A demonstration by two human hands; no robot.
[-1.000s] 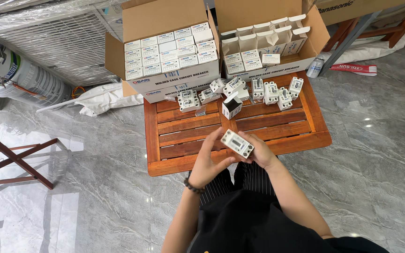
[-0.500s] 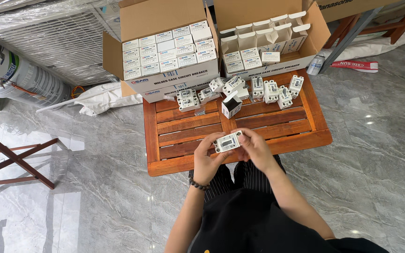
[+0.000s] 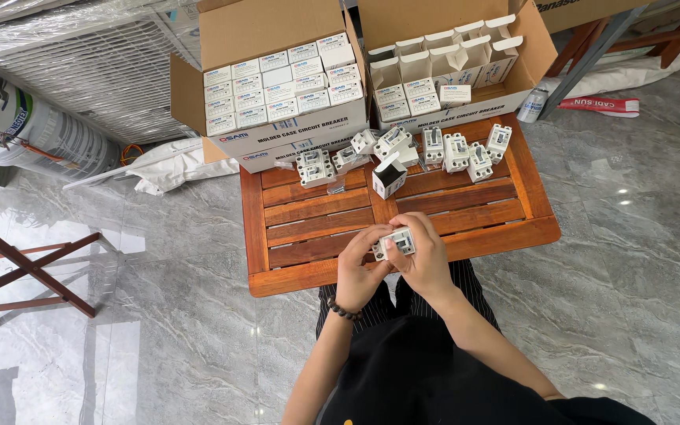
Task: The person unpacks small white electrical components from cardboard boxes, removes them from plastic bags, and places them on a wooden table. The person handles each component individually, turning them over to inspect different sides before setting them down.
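My left hand (image 3: 360, 271) and my right hand (image 3: 423, 256) together grip a small white circuit breaker (image 3: 397, 242) just above the front edge of a low wooden slatted table (image 3: 308, 224). A bead bracelet sits on my left wrist. Several more white breakers (image 3: 454, 149) lie loose along the table's back edge. An open small white-and-black carton (image 3: 388, 176) stands upright near the table's middle.
Two open cardboard boxes stand behind the table: the left one (image 3: 277, 79) is packed with closed small white cartons, the right one (image 3: 454, 67) holds open-flapped cartons. A folding wooden frame (image 3: 25, 271) stands at left on the grey marble floor. Paint buckets (image 3: 17, 130) sit far left.
The breaker has turned in my hands and come closer to my body, and both hands have closed in around it. The camera has shifted slightly.
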